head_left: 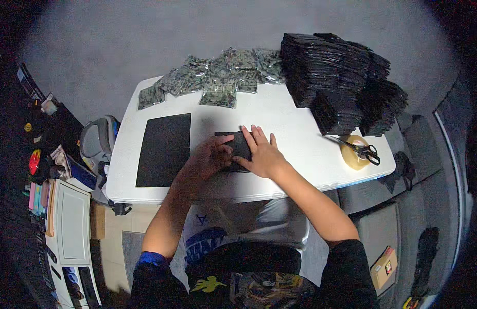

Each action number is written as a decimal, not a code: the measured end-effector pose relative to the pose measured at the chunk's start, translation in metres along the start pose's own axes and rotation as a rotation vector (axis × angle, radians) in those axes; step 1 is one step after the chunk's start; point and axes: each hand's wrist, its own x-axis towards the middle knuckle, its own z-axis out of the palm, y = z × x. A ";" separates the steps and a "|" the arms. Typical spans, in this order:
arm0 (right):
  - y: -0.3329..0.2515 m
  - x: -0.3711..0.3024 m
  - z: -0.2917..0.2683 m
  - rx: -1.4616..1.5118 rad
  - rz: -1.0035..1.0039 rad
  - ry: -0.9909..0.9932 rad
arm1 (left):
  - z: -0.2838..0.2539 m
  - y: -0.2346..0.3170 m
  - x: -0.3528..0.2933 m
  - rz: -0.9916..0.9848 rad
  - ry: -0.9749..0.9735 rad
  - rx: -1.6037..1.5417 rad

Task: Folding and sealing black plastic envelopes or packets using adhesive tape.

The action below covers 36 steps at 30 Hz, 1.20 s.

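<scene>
Forearms (311, 200) inward, hands (267, 158) over black rectangle (241, 148)

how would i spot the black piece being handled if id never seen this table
On the white table, find the left hand and right hand near the middle. The black piece lies beneath them, looking smaller than the untouched black sheet to its left.

Partly hidden blue lettering (208, 241) stands on pale material (220, 219).

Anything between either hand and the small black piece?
Nothing visible: the right hand lies on the right side of the black piece, the left hand over its left. Scissors and tape roll lie off right.
</scene>
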 end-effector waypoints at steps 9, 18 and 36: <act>0.001 0.000 0.004 -0.037 -0.010 0.016 | -0.001 0.000 0.001 0.014 0.047 0.112; 0.001 0.000 0.004 0.000 0.000 0.016 | -0.012 -0.006 0.012 0.138 0.025 0.344; 0.004 0.003 0.005 -0.068 -0.011 -0.041 | -0.017 -0.001 0.024 -0.009 -0.033 0.334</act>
